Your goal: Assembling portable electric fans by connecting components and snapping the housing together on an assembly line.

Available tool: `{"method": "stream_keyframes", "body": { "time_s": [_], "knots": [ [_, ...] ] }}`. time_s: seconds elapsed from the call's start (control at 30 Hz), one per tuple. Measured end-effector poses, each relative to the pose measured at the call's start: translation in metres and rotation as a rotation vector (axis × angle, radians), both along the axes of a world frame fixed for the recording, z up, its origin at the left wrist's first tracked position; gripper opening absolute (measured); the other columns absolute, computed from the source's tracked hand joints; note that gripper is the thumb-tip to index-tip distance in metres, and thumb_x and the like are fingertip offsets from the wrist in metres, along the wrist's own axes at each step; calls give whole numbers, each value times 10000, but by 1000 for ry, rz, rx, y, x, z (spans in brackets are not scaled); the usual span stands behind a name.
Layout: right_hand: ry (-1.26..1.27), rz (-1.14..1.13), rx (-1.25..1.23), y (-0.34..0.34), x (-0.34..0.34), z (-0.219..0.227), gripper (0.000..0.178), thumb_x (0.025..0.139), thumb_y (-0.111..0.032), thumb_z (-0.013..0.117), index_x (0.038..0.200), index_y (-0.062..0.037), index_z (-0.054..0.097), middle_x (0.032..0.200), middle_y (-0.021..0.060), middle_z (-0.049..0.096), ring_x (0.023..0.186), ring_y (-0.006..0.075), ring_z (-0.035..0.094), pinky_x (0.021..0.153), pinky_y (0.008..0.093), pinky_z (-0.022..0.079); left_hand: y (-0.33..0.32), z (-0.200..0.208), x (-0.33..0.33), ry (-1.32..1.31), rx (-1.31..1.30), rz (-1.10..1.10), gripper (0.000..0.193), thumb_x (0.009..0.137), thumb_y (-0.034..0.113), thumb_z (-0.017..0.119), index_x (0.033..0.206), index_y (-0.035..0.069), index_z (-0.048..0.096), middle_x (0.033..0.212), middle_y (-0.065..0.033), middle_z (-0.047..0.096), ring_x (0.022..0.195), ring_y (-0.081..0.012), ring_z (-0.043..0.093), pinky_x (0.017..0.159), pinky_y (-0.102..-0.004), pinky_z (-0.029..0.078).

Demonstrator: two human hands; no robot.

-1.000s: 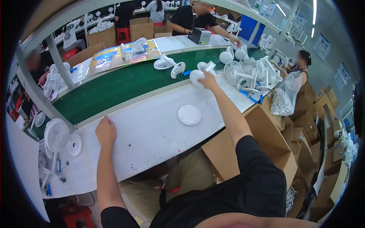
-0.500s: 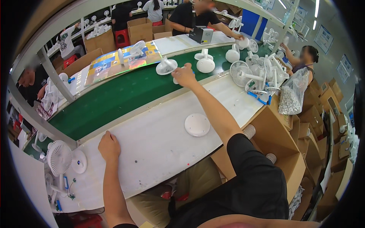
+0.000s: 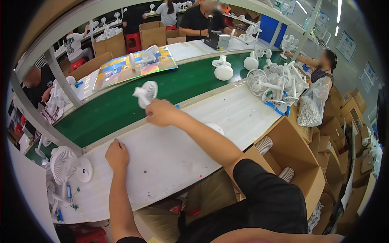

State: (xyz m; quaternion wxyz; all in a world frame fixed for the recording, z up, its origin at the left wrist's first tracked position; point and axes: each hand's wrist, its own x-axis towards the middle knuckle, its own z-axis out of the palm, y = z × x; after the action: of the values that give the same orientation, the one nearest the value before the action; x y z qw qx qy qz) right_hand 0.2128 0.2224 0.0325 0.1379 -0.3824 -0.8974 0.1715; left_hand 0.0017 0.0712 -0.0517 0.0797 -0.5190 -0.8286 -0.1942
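Observation:
My right hand (image 3: pixel 161 112) is closed on a small white fan (image 3: pixel 146 91), lifted over the near edge of the green conveyor belt (image 3: pixel 115 107), its slatted head tilted up. On the white worktop (image 3: pixel 174 152), my left hand (image 3: pixel 117 153) rests with its fingers curled; nothing shows in it. A white round base (image 3: pixel 216 128) lies beyond my right forearm, which partly covers it. To the left of my left hand are a white fan (image 3: pixel 64 165) and another round base (image 3: pixel 84 170), with a small green circuit board (image 3: pixel 74 206) and wires.
Fan parts (image 3: pixel 279 81) with blue cylinders pile at the worktop's right end, by a bag of white pieces (image 3: pixel 311 107). Another fan (image 3: pixel 223 71) sits on the belt. An open cardboard box (image 3: pixel 298 150) stands at my right. Co-workers (image 3: pixel 201 22) sit beyond the belt.
My right hand has picked the fan up off the belt and brought it left and toward me. My left hand stays in place. Across the belt, a co-worker's arm has drawn back.

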Motion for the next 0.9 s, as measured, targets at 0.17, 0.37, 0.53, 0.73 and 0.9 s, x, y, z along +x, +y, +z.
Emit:
{"method": "stream_keyframes", "body": {
  "time_s": [0.17,0.37,0.53,0.73,0.9],
  "knots": [
    [93,296,-268,-25,-34,22,321,863,-280,673,1139,-117,670,1106,84,678,988,260,641,868,377,505,2,1,1,-16,-9,15,163,898,161,499,829,25,556,797,-161,641,703,-368,587,658,-449,462],
    [175,589,-204,-22,-43,-7,406,881,-250,661,1267,-132,614,1171,53,674,963,247,653,861,356,513,-2,5,8,-2,-13,15,164,891,162,501,820,24,551,791,-160,641,698,-373,586,654,-451,458],
    [61,447,-370,-62,-44,0,455,877,-204,651,1320,-128,583,1184,45,672,893,255,671,853,356,521,-43,-16,6,-45,-21,46,165,889,165,498,809,29,546,763,-148,623,676,-352,571,639,-435,452],
    [180,437,-472,-107,1,-2,424,865,-137,626,1287,-102,602,1049,79,704,723,212,663,714,319,534,-52,38,17,-1373,329,-219,132,878,132,519,862,22,591,719,-31,540,678,-158,511,631,-292,428],
    [266,391,-544,-172,13,-5,289,820,-60,602,1104,-66,658,822,60,698,635,170,622,602,298,482,-108,71,61,-977,334,-560,129,856,96,574,943,22,632,781,-42,597,697,-150,532,674,-261,446]
  ]
}}
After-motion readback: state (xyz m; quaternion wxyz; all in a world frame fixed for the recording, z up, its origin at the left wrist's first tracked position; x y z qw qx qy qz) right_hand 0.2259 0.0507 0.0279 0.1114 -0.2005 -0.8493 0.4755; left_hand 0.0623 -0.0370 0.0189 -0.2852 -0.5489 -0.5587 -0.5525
